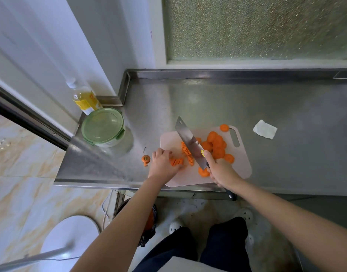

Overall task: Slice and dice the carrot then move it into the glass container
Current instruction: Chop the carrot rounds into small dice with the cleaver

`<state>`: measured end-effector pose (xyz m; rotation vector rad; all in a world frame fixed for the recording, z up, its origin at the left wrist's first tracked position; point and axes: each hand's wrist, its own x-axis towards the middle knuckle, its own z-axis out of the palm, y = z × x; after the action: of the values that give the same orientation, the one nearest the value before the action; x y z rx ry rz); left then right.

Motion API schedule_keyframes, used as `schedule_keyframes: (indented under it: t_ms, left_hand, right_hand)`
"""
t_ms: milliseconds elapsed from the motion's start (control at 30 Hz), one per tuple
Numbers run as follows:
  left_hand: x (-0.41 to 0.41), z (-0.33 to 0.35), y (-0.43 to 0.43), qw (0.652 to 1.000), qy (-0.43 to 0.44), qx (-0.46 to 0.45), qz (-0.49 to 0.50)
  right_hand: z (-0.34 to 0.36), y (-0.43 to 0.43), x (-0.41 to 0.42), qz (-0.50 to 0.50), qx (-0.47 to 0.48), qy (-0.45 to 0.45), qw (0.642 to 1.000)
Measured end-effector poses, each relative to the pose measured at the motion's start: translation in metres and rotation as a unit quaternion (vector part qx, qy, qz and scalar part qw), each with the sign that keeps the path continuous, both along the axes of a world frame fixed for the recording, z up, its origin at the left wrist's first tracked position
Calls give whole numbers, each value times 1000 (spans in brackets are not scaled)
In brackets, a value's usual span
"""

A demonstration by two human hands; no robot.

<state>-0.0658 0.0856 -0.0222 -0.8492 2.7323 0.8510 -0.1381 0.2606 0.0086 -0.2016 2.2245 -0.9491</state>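
On a pale pink cutting board lie several round carrot slices at the right and a row of carrot sticks near the middle. My left hand holds down a small stack of cut carrot pieces with curled fingers. My right hand grips the handle of a cleaver, whose blade lies across the board above the sticks. The glass container with a green lid stands shut to the left of the board.
A carrot top lies on the steel counter left of my left hand. An oil bottle stands behind the container. A folded white tissue lies to the right. A bin with a black bag sits under the counter.
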Motion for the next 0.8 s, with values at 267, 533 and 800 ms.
schedule_keyframes:
  t_ms: [267,533,800]
  left_hand:
    - [6,-12,21,997,50,-46,-31]
    - [4,-13,14,996,65,1,-67]
    - [-8,4,15,995,26,-30,-91]
  right_hand:
    - [-9,-5,3,1,3,6,1000]
    - [-8,-7,1,-2,-10,16,1000]
    - [-8,-5,-11,-29,-22,20,999]
